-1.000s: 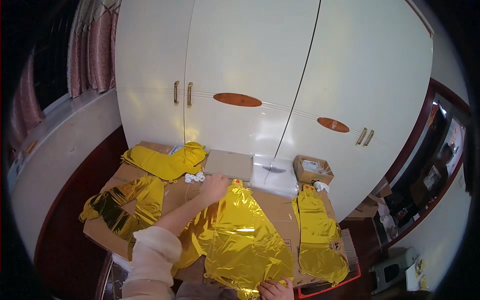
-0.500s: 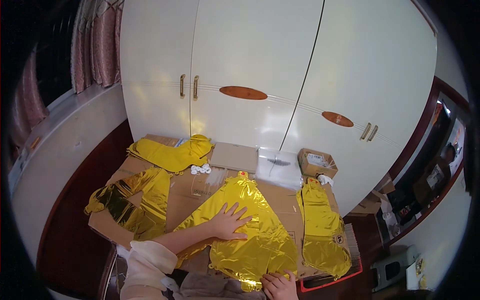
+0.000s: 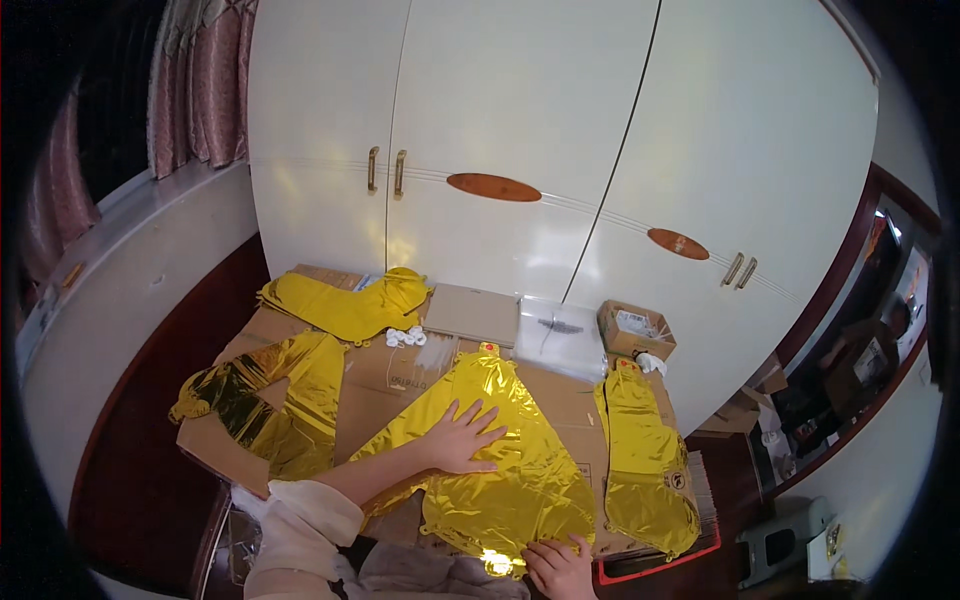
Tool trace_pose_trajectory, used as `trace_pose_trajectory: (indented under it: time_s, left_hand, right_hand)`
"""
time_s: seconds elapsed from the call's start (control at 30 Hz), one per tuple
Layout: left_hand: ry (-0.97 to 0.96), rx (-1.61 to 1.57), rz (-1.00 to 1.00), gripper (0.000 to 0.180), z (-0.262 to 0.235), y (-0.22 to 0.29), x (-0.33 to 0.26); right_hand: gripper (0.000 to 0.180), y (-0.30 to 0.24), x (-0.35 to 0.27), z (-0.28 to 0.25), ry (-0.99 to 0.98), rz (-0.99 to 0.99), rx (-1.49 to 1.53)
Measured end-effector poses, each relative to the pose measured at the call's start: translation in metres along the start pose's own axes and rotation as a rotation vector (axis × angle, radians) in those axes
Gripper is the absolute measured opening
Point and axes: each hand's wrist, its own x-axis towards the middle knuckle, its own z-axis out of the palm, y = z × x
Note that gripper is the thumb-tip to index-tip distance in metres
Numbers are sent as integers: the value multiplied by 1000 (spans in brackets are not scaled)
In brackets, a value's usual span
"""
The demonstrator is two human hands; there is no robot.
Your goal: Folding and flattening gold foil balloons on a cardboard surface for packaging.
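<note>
A flat gold foil balloon [image 3: 520, 450] lies spread on brown cardboard [image 3: 380, 375] in front of me. My left hand [image 3: 462, 438] rests palm down on its middle, fingers spread. At the bottom edge, my right hand [image 3: 560, 567] touches the balloon's near edge; whether it pinches the foil is unclear. More gold foil balloons lie around: a pile at the left [image 3: 265, 400], a stack at the far left [image 3: 345, 303], and another at the right [image 3: 645, 460].
White cupboard doors [image 3: 520, 130] with brass handles rise behind the cardboard. A small open box [image 3: 635, 330], a clear plastic bag [image 3: 560, 335], a flat tan board [image 3: 472, 312] and small white pieces [image 3: 405, 337] sit at the back. Dark floor lies at the left.
My left hand has drawn back from the balloon's far tip toward me, sliding over the foil to its middle. The right hand stays at the near edge.
</note>
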Motion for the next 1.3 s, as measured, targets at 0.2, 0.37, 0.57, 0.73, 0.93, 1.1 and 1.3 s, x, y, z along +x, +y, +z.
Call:
trace_pose_trajectory:
  time_s: [0.2,0.37,0.57,0.73,0.93,1.1,1.3]
  left_hand:
    - [35,-34,-13,81,5,-1,-3]
    - [75,-45,15,75,0,1,-2]
    - [132,-129,116,70,12,1,-1]
    - [100,-72,85,69,6,7,-5]
    - [118,-20,84,71,2,4,-7]
    - [70,-4,84,78,3,2,-7]
    - [52,-1,87,84,2,4,-10]
  right_hand:
    - [29,-4,4,-8,1,-24,-70]
    - [28,-2,0,-1,45,-1,-71]
    - [25,-6,4,-3,47,13,-27]
    - [25,-7,5,-4,54,14,-19]
    - [25,-5,1,0,40,5,5]
    - [23,-10,6,-4,48,-15,-7]
    - [21,-8,6,-4,46,-47,-16]
